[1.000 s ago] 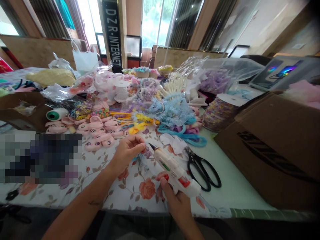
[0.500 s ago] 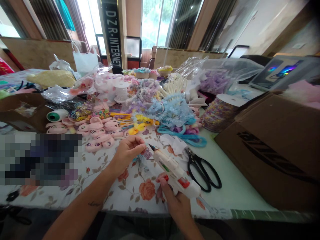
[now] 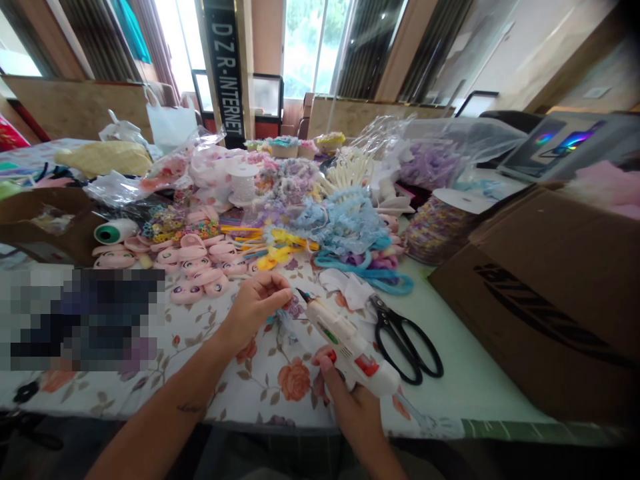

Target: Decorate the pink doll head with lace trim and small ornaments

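Note:
My right hand is wrapped round the handle of a white glue gun with red parts. Its dark nozzle points up and left, close to the fingertips of my left hand. The left fingers are curled in a pinch, and whatever sits between them is too small to make out. Below that hand, some pale blue frilly trim shows near the flowered tablecloth. Black-handled scissors lie to the right of the glue gun, their blades partly over white fabric pieces.
Pink doll heads lie in a cluster to the left, beside a green toy eye. Blue ruffled trim and yellow pieces are piled ahead. A large cardboard box stands at the right, next to a ribbon spool.

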Demonstrator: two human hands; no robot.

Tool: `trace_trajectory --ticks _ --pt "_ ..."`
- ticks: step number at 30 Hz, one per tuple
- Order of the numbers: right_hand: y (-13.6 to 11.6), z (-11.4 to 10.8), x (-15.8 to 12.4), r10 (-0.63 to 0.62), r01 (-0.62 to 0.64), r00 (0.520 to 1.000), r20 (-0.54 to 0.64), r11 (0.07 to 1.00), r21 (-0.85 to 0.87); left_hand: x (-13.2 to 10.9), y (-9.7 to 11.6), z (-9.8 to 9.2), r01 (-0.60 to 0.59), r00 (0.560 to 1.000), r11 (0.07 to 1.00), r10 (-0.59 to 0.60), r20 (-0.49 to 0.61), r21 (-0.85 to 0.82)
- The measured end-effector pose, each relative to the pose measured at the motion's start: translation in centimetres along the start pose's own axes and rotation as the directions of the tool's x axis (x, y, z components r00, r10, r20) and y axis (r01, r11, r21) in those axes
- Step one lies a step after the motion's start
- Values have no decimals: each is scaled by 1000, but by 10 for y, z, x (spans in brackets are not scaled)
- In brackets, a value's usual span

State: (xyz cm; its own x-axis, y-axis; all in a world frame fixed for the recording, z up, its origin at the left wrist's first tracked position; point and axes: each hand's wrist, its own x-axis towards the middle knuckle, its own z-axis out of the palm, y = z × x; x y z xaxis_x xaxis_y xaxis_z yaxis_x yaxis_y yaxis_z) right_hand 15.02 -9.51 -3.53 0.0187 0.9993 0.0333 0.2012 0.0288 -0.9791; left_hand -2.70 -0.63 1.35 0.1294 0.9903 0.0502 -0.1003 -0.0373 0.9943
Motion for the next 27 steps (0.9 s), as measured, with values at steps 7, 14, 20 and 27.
trace_trajectory --ticks 7,14,20,27 --pt "2 0 0 5 -5 1000 -27 1000 3 0 1 -1 -4 1000 1000 4 11 3" --pt "2 0 0 7 -8 1000 -22 1000 -29 0 -1 -1 5 1000 1000 -5 -7 -9" --pt "3 -1 1 45 -45 999 -13 999 -13 1 0 -1 2 1000 999 -3 -9 -32" --pt "9 -2 7 59 -53 983 -177 998 35 -3 3 -2 63 995 993 -55 87 -102"
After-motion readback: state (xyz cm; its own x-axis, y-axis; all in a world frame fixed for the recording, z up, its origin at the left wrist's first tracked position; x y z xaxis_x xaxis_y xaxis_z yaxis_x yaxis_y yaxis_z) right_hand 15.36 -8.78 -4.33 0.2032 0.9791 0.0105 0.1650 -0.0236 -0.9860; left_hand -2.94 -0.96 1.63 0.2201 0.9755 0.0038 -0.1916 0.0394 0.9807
